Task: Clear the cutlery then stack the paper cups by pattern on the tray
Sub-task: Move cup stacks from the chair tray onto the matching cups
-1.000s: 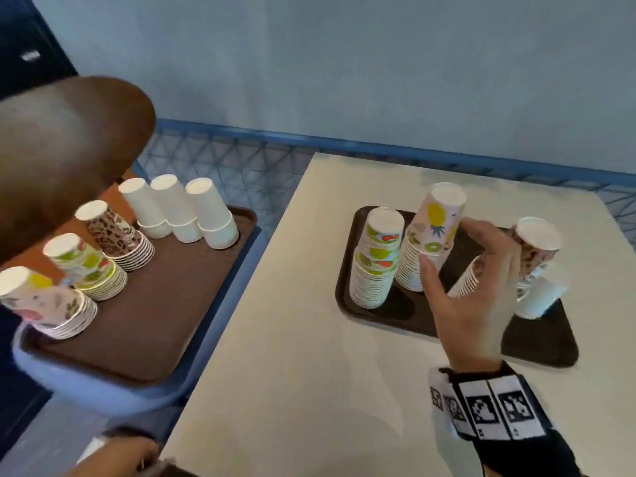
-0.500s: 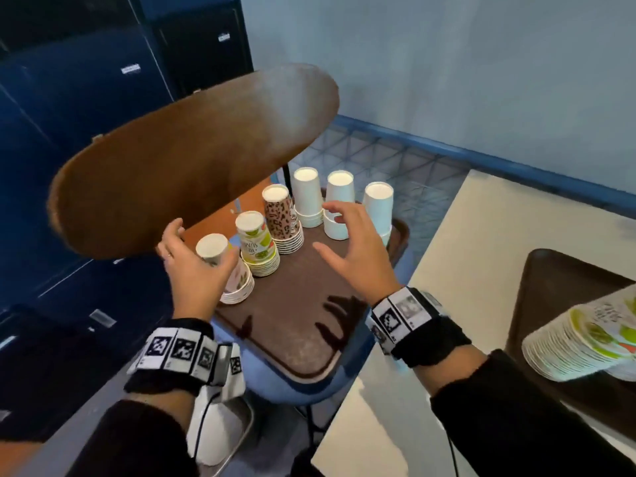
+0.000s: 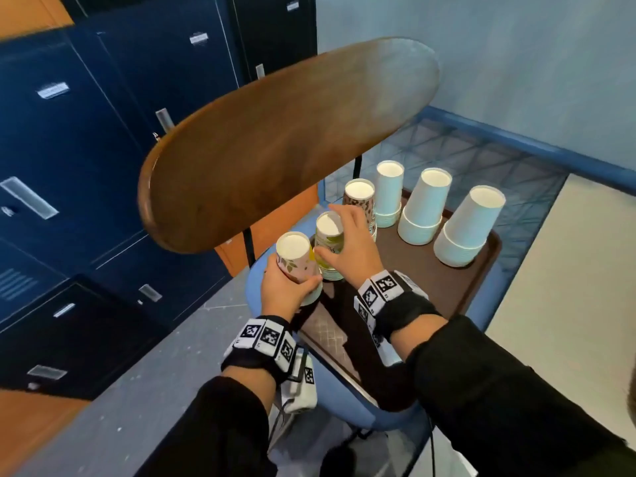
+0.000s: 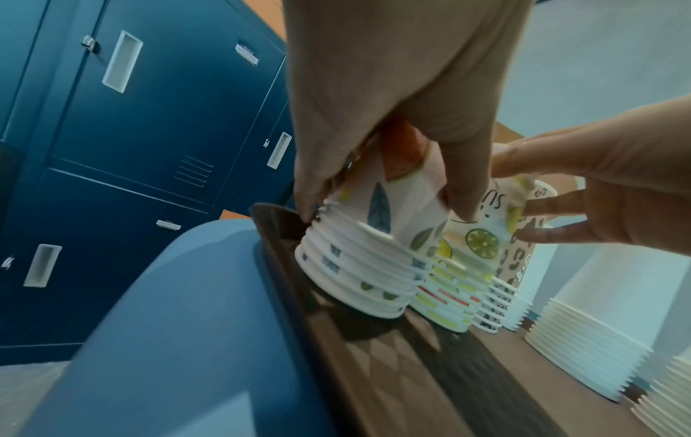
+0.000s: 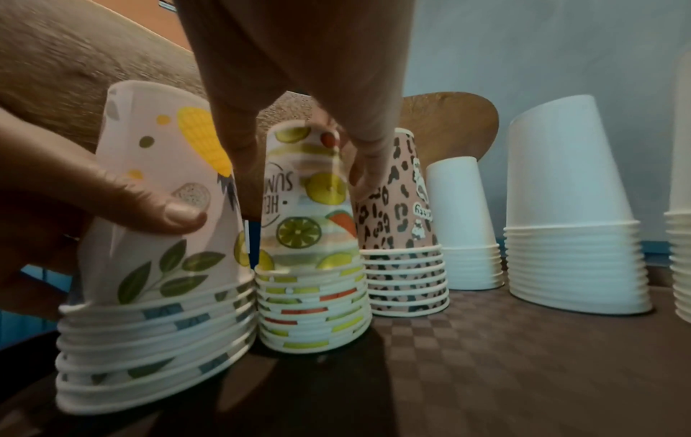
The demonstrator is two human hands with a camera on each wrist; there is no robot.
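Note:
A brown tray (image 3: 430,290) lies on a blue chair seat and carries several stacks of upside-down paper cups. My left hand (image 3: 289,275) grips the pink leaf-and-fruit stack (image 3: 296,256) at the tray's near left corner, seen close in the left wrist view as the pink stack (image 4: 359,266). My right hand (image 3: 330,232) holds the top of the lemon-print stack (image 3: 327,246) beside it, fingers around the lemon-print stack (image 5: 310,281). Behind stand a leopard-print stack (image 3: 359,197) and three plain white stacks (image 3: 426,204).
The chair's wooden backrest (image 3: 275,142) hangs over the tray's left side, close above the cups. Dark blue lockers (image 3: 86,149) fill the left. A cream table (image 3: 568,321) edges the right. Grey floor lies below.
The view swung from the table's tray to the chair's tray. My left hand stayed on the pink stack; my right hand dropped from over the white cups onto the lemon-print stack.

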